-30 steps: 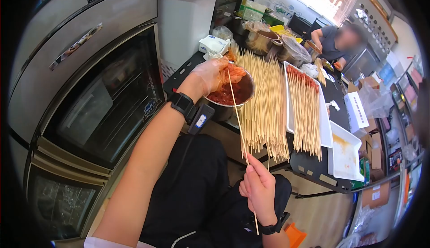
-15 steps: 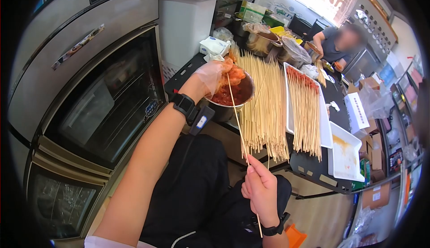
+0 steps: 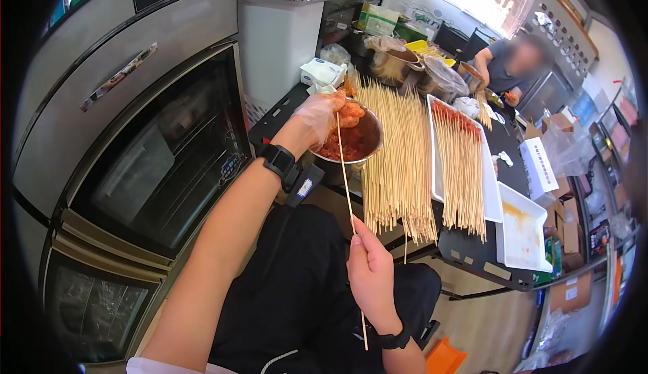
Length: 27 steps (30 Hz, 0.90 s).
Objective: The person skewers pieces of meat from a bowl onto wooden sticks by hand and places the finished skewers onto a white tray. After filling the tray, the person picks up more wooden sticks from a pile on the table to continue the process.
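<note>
My left hand (image 3: 322, 114), in a clear plastic glove, holds pieces of red marinated meat (image 3: 349, 112) over a steel bowl (image 3: 335, 169) of the same meat. My bare right hand (image 3: 370, 274) pinches a long bamboo skewer (image 3: 344, 175) near its lower end. The skewer slants up and its tip reaches the meat in my left fingers. A large loose pile of bare bamboo skewers (image 3: 397, 158) lies on the black table (image 3: 472, 254) just right of the bowl.
A white tray (image 3: 489, 185) carries finished skewers (image 3: 459, 165), and a second, stained white tray (image 3: 523, 235) sits nearer. A big steel oven (image 3: 148, 144) fills the left. Another person (image 3: 509, 67) works at the table's far end among pots and boxes.
My right hand has shifted left and up with the skewer, which now stands steeper, its tip at the meat. My left hand stays over the bowl.
</note>
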Tool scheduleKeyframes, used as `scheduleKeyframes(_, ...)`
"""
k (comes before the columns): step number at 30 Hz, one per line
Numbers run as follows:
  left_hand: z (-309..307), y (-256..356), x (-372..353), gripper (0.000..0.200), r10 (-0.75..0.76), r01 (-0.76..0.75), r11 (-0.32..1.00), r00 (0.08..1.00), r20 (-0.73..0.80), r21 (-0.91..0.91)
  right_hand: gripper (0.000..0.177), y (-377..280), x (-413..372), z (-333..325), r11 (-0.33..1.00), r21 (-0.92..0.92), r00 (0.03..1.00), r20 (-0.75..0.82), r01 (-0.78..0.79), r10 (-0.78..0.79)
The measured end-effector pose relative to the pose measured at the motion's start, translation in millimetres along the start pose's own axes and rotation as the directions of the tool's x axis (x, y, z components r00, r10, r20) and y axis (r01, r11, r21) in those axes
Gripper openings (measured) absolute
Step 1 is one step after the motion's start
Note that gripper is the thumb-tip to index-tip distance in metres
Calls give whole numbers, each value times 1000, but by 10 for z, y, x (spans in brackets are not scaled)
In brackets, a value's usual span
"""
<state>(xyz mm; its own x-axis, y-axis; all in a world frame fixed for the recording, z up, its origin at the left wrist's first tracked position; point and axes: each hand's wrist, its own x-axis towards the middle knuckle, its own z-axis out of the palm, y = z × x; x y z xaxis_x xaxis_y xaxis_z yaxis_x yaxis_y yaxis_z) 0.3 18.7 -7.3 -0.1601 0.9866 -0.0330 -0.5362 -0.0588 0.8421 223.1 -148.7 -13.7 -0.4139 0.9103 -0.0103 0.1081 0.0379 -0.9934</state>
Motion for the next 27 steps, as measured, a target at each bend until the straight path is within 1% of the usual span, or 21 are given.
scheduleKeyframes(2, 26, 4, -24, 29, 5, -5, 1000, 1000, -1, 0, 33, 28, 7, 14, 994, -92, 997, -33, 62, -65)
scheduleKeyframes(4, 52, 42, -54, 30, -59, 59, 998, 998, 16, -31, 33, 23, 8, 20, 992, -115, 996, -56, 60, -66)
scheduleKeyframes(5, 62, 60, -77, 30, -58, 59, 998, 998, 17, -33, 33, 19, 13, 21, 989, -137, 995, -73, 61, -72)
scheduleKeyframes(6, 61, 70, -99, 28, -87, 93, 993, 993, 75, -69, 33, 51, 29, 25, 988, -140, 995, -72, 62, -73)
scheduleKeyframes(7, 60, 80, -115, 27, -114, 128, 986, 985, 133, -103, 33, 113, 51, 30, 975, -188, 987, -81, 119, -136)
scheduleKeyframes(8, 48, 80, -105, 27, -113, 127, 986, 985, 133, -104, 34, 148, 62, 38, 956, -235, 976, -88, 174, -199)
scheduleKeyframes(9, 36, 79, -86, 25, -77, 101, 988, 977, 197, -118, 34, 113, 54, 51, 956, -236, 976, -87, 174, -200)
scheduleKeyframes(10, 24, 70, -70, 23, -40, 77, 988, 965, 260, -134, 33, 50, 35, 64, 964, -231, 985, -83, 131, -153)
scheduleKeyframes(11, 22, 51, -50, 23, -39, 77, 988, 965, 261, -136, 32, 17, 27, 72, 970, -227, 991, -79, 86, -106)
scheduleKeyframes(12, 57, 51, -49, 21, -17, 34, 996, 981, 193, -87, 32, 51, 45, 72, 970, -229, 991, -79, 86, -106)
scheduleKeyframes(13, 85, 49, -52, 19, 9, -5, 999, 992, 125, -36, 33, 119, 72, 70, 951, -264, 979, -80, 160, -187)
scheduleKeyframes(14, 101, 52, -59, 19, 8, -3, 999, 992, 124, -38, 34, 159, 85, 71, 926, -298, 961, -78, 231, -265)
scheduleKeyframes(16, 115, 56, -61, 20, 43, -47, 998, 995, 87, 37, 34, 123, 102, 96, 914, -319, 955, -75, 251, -288)
scheduleKeyframes(17, 123, 57, -65, 20, 41, -45, 998, 995, 86, 36, 34, 104, 116, 112, 901, -338, 947, -72, 273, -314)
scheduleKeyframes(19, 124, 50, -59, 19, 46, -48, 997, 998, 45, 52, 35, 88, 144, 143, 903, -334, 949, -67, 270, -308)
scheduleKeyframes(21, 108, 41, -32, 19, 45, -48, 998, 997, 55, 38, 35, 98, 167, 186, 906, -330, 951, -60, 267, -302)
scheduleKeyframes(23, 72, 33, 1, 20, 47, -48, 999, 997, 65, 22, 35, 133, 197, 231, 895, -331, 936, -80, 299, -343)
scheduleKeyframes(25, 65, 31, 5, 20, 33, -35, 999, 996, 88, 22, 35, 93, 228, 252, 900, -325, 938, -90, 290, -335)
scheduleKeyframes(26, 70, 19, 6, 20, 29, -31, 999, 996, 88, 23, 34, 74, 236, 262, 905, -319, 939, -102, 281, -328)
scheduleKeyframes(27, 92, 21, -2, 20, 26, -28, 999, 998, 48, 42, 34, 67, 238, 274, 906, -318, 940, -104, 279, -326)
